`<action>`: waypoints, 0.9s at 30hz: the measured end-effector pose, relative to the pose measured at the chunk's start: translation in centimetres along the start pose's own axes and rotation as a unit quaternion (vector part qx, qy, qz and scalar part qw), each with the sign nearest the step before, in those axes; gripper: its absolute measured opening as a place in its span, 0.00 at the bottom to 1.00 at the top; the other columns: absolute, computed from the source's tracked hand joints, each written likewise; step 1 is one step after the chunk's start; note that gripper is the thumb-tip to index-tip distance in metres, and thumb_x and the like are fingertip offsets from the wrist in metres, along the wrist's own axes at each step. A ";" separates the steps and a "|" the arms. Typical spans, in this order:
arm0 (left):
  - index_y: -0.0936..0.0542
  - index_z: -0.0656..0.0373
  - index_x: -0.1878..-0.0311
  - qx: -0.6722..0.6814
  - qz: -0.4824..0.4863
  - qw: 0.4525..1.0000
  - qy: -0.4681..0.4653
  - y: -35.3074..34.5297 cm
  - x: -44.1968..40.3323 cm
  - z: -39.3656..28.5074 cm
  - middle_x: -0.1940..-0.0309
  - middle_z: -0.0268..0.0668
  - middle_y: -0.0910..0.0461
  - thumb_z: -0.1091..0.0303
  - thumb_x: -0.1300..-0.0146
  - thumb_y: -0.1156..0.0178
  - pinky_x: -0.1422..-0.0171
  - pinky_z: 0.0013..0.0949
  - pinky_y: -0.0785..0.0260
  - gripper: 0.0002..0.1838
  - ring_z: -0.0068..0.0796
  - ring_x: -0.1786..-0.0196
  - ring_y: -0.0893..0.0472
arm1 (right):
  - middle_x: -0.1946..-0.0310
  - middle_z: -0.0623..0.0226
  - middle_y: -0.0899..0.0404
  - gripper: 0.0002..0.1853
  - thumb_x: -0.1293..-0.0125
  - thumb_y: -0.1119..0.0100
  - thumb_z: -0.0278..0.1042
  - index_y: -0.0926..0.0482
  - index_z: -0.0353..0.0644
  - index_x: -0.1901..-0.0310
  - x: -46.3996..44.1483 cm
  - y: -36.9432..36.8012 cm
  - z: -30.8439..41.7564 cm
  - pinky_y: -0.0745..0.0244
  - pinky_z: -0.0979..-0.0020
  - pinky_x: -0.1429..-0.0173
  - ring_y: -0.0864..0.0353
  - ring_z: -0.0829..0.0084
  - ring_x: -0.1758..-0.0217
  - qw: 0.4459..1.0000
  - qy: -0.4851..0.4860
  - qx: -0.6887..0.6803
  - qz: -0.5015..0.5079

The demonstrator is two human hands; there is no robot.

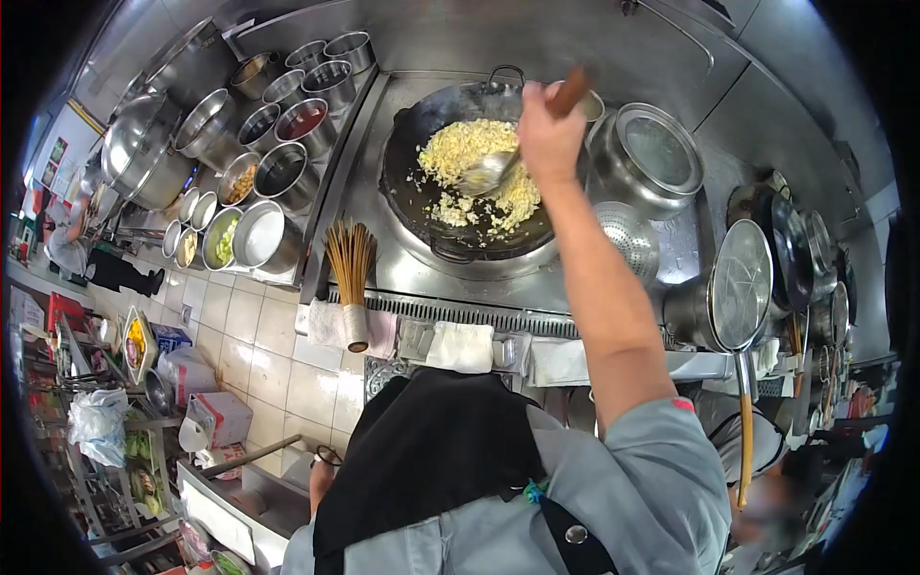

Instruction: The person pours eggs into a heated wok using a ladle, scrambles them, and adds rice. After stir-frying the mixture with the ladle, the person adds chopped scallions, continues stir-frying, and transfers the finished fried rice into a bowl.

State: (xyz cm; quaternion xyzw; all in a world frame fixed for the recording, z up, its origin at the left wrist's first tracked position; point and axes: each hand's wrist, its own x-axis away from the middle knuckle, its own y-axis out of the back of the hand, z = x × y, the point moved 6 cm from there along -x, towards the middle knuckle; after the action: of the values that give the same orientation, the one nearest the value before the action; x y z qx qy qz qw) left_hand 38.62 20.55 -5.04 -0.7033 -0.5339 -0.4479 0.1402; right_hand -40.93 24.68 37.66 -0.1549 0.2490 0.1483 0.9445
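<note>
My right hand (553, 136) is wrapped around the brown wooden handle of a metal ladle (487, 176). The ladle's bowl rests among yellow and white food (460, 149), which looks like egg fried rice, inside a large dark wok (407, 196). The wok sits on a steel stove and has a loop handle at its back and another at its front. Only a small part of my left hand (323, 476) shows low at the left, beside a black loop, and its fingers cannot be made out.
A bamboo brush (351, 287) stands at the stove's front left, near folded white cloths (461, 347). Several steel pots of ingredients line the left counter. Right of the wok are a lidded pot (656, 153), a perforated strainer (625, 240) and a long-handled mesh skimmer (742, 285). Other people stand at both sides.
</note>
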 end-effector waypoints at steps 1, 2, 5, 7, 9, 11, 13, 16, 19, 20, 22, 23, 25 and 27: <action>0.16 0.56 0.52 0.107 -0.009 0.994 0.021 0.0 0.3 0.3 0.64 0.38 0.15 0.46 0.28 0.44 0.51 0.45 0.25 0.22 0.43 0.59 0.17 | 0.80 0.76 0.30 0.16 0.31 0.33 0.32 0.28 0.39 0.74 -1.4 0.2 3.7 0.32 0.69 0.67 0.31 0.80 0.74 0.999 0.020 0.049 -0.007; 0.16 0.56 0.53 0.109 0.008 0.993 0.034 -0.7 1.7 -0.8 0.66 0.37 0.17 0.46 0.28 0.43 0.54 0.43 0.26 0.21 0.40 0.61 0.18 | 0.80 0.76 0.31 0.17 0.31 0.33 0.32 0.29 0.39 0.74 -2.3 0.5 5.8 0.32 0.69 0.67 0.31 0.80 0.74 0.994 0.040 0.099 -0.013; 0.17 0.56 0.54 0.099 0.034 0.993 0.049 -2.7 5.3 -3.9 0.67 0.35 0.19 0.46 0.28 0.42 0.56 0.42 0.28 0.21 0.37 0.63 0.20 | 0.80 0.77 0.32 0.18 0.31 0.32 0.31 0.30 0.39 0.76 -3.2 3.7 3.3 0.33 0.69 0.67 0.32 0.81 0.74 0.995 0.085 -0.024 -0.046; 0.18 0.56 0.54 0.089 0.042 0.994 0.049 -2.6 4.8 -2.4 0.67 0.35 0.19 0.46 0.28 0.42 0.56 0.42 0.28 0.21 0.36 0.63 0.20 | 0.80 0.78 0.32 0.19 0.31 0.32 0.31 0.31 0.40 0.76 -1.7 3.3 -3.8 0.34 0.70 0.67 0.33 0.82 0.74 0.998 0.053 -0.011 -0.025; 0.18 0.56 0.54 0.087 0.045 0.994 0.049 -2.8 4.3 -1.5 0.68 0.35 0.19 0.46 0.28 0.41 0.57 0.41 0.28 0.21 0.36 0.64 0.20 | 0.85 0.74 0.33 0.18 0.27 0.38 0.29 0.33 0.44 0.75 -2.3 1.0 -4.0 0.36 0.73 0.80 0.33 0.80 0.86 0.999 0.049 -0.022 0.007; 0.18 0.56 0.54 0.086 0.045 0.994 0.052 -2.8 5.0 -0.9 0.68 0.35 0.19 0.46 0.28 0.41 0.57 0.41 0.29 0.21 0.35 0.64 0.21 | 0.85 0.74 0.33 0.18 0.27 0.39 0.29 0.34 0.45 0.75 -2.3 -1.7 0.7 0.35 0.73 0.80 0.33 0.79 0.86 0.999 0.010 -0.030 0.006; 0.19 0.56 0.54 0.089 0.045 0.994 0.052 -2.7 5.0 -0.4 0.68 0.35 0.20 0.46 0.28 0.41 0.57 0.41 0.29 0.20 0.35 0.64 0.21 | 0.84 0.73 0.32 0.16 0.27 0.39 0.29 0.33 0.44 0.72 -1.5 -2.9 2.0 0.34 0.72 0.79 0.31 0.79 0.85 0.998 0.045 -0.042 0.020; 0.19 0.56 0.54 0.095 0.047 0.993 0.048 -2.5 5.5 0.0 0.68 0.35 0.20 0.46 0.28 0.40 0.58 0.40 0.30 0.20 0.34 0.65 0.22 | 0.83 0.72 0.30 0.16 0.27 0.38 0.30 0.31 0.44 0.73 -1.7 -3.3 -6.2 0.33 0.72 0.77 0.29 0.78 0.83 0.998 0.058 -0.018 0.011; 0.20 0.56 0.54 0.134 0.067 0.988 0.023 -1.7 3.5 1.8 0.69 0.34 0.21 0.46 0.28 0.40 0.59 0.40 0.30 0.21 0.33 0.65 0.22 | 0.80 0.66 0.24 0.14 0.31 0.34 0.33 0.26 0.38 0.72 -5.4 -3.8 -0.7 0.29 0.66 0.68 0.26 0.74 0.77 0.996 0.054 0.069 -0.015; 0.20 0.56 0.53 0.122 0.052 0.991 0.035 -1.5 4.5 1.8 0.68 0.35 0.20 0.46 0.28 0.40 0.58 0.40 0.30 0.21 0.33 0.65 0.22 | 0.78 0.63 0.22 0.14 0.33 0.33 0.35 0.24 0.35 0.70 -5.7 -3.6 1.2 0.28 0.64 0.64 0.25 0.72 0.74 0.992 0.044 0.120 -0.021; 0.20 0.56 0.53 0.117 0.039 0.991 0.050 -1.9 5.6 1.7 0.68 0.35 0.20 0.45 0.28 0.40 0.58 0.41 0.29 0.21 0.34 0.65 0.22 | 0.77 0.59 0.19 0.16 0.31 0.35 0.37 0.23 0.31 0.69 -6.5 -3.4 1.0 0.27 0.63 0.63 0.24 0.73 0.73 0.994 0.063 0.090 -0.028; 0.20 0.56 0.53 0.118 0.036 0.991 0.054 -2.2 6.1 1.9 0.68 0.35 0.20 0.45 0.28 0.40 0.57 0.41 0.29 0.21 0.34 0.64 0.21 | 0.77 0.59 0.20 0.17 0.31 0.35 0.38 0.23 0.30 0.69 -6.7 -3.1 -1.0 0.27 0.63 0.63 0.24 0.73 0.73 0.992 0.101 0.059 -0.050; 0.20 0.55 0.52 0.118 0.029 0.991 0.062 -2.3 7.0 2.7 0.67 0.35 0.19 0.45 0.28 0.40 0.57 0.41 0.29 0.21 0.35 0.64 0.21 | 0.79 0.59 0.22 0.17 0.31 0.35 0.38 0.23 0.30 0.68 -5.8 -3.3 -4.4 0.27 0.63 0.63 0.25 0.73 0.73 0.996 0.083 -0.016 -0.037; 0.20 0.55 0.52 0.119 0.023 0.990 0.067 -2.3 7.6 3.0 0.67 0.35 0.19 0.45 0.27 0.40 0.56 0.42 0.28 0.21 0.36 0.63 0.20 | 0.79 0.64 0.24 0.16 0.31 0.35 0.36 0.24 0.32 0.70 -6.6 -3.1 -4.4 0.28 0.65 0.63 0.26 0.75 0.73 0.997 0.053 0.034 -0.041</action>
State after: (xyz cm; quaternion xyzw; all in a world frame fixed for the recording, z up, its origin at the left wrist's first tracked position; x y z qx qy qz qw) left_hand 38.24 28.25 -1.46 -0.6624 -0.5565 -0.4234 0.2687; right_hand -47.20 18.92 38.11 -0.1401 0.2975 0.0922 0.9399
